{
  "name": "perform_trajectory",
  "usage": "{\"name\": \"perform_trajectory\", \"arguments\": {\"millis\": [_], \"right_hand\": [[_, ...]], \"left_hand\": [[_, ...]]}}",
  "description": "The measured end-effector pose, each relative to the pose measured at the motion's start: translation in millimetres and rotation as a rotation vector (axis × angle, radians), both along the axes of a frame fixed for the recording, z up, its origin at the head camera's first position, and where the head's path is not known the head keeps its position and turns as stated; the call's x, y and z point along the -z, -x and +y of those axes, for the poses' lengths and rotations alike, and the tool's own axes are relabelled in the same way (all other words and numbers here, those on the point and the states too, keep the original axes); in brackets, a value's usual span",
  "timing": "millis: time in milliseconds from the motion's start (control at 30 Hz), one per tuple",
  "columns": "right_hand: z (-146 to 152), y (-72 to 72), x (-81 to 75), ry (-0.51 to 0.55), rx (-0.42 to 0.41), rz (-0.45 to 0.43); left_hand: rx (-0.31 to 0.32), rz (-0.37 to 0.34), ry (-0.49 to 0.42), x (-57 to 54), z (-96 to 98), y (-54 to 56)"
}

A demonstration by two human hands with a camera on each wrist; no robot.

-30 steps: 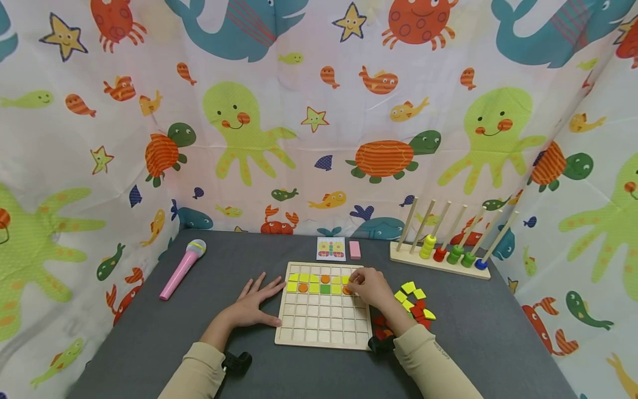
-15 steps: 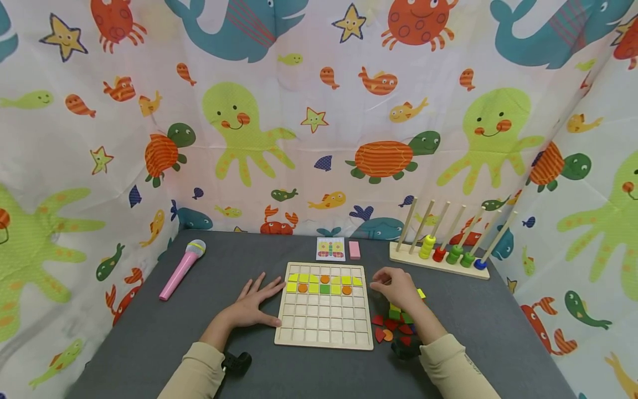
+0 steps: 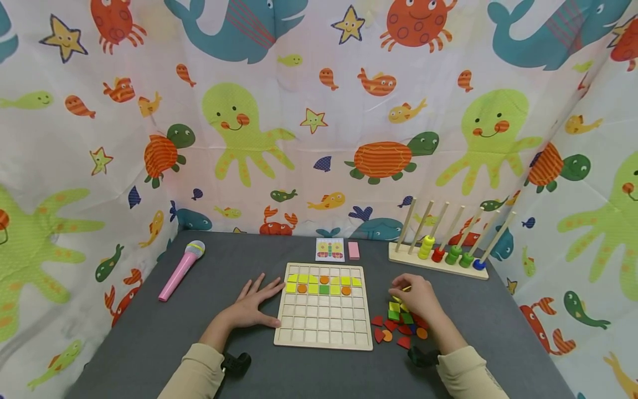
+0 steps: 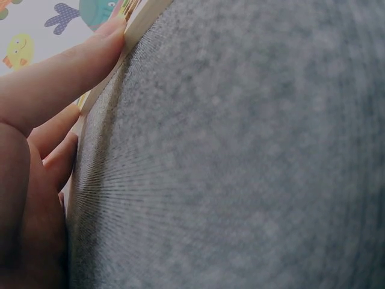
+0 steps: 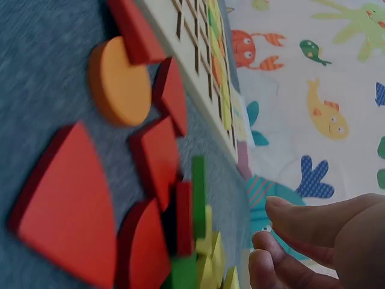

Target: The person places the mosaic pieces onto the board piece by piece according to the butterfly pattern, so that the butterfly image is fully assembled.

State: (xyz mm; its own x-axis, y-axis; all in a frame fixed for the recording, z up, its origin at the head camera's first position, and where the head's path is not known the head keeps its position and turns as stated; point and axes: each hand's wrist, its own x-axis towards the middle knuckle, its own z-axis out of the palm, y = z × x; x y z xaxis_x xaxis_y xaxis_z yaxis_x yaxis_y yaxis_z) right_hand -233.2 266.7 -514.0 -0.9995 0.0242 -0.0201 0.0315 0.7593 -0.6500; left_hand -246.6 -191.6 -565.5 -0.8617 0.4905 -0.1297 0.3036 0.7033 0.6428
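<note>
A wooden grid board (image 3: 324,327) lies flat, with yellow pieces (image 3: 336,289), several orange discs (image 3: 324,280) and a green square (image 3: 324,289) in its upper rows. My left hand (image 3: 249,307) rests with spread fingers at the board's left side; in the left wrist view its thumb (image 4: 78,69) touches the board's edge (image 4: 141,21). Over the loose pieces right of the board is my right hand (image 3: 417,296), fingers bent, fingertips right at a yellow piece (image 3: 406,288). In the right wrist view, thumb and fingers stand apart with nothing visible between them.
Below my right hand lie loose red pieces (image 3: 404,342), orange discs (image 3: 422,333) and green blocks (image 3: 394,315). A pattern card (image 3: 330,250) and pink block (image 3: 354,251) lie behind the board. A peg stand (image 3: 438,261) with coloured rings stands back right, a toy microphone (image 3: 181,271) far left.
My right hand has moved right from the board's upper right to the loose pieces, uncovering a yellow piece and an orange disc on the grid. My left hand has stayed in place.
</note>
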Motion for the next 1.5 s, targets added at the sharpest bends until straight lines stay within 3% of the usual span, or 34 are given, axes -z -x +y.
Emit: {"name": "perform_trajectory", "arguments": {"millis": [367,633,1067,1267,1500], "right_hand": [[12.0,-7.2,9.6,-0.08,0.028,-0.02],[9.0,-4.3,13.8,-0.165,0.064,-0.056],[0.9,10.1,1.2,0.072,0.007,-0.06],[-20.9,17.6,-5.4,0.089,-0.039,-0.022],[-43.0,30.8,-1.1,0.058,-0.079,-0.02]], "left_hand": [[0.001,-0.009,0.025,-0.4,-1.2,-0.5],[0.0,-0.011,0.021,0.8,-2.2,-0.5],[0.005,-0.008,0.027,-2.0,-0.8,-0.6],[0.0,0.001,0.032,0.1,-0.1,0.3],[-0.001,-0.013,0.032,-3.8,1.3,0.2]]}}
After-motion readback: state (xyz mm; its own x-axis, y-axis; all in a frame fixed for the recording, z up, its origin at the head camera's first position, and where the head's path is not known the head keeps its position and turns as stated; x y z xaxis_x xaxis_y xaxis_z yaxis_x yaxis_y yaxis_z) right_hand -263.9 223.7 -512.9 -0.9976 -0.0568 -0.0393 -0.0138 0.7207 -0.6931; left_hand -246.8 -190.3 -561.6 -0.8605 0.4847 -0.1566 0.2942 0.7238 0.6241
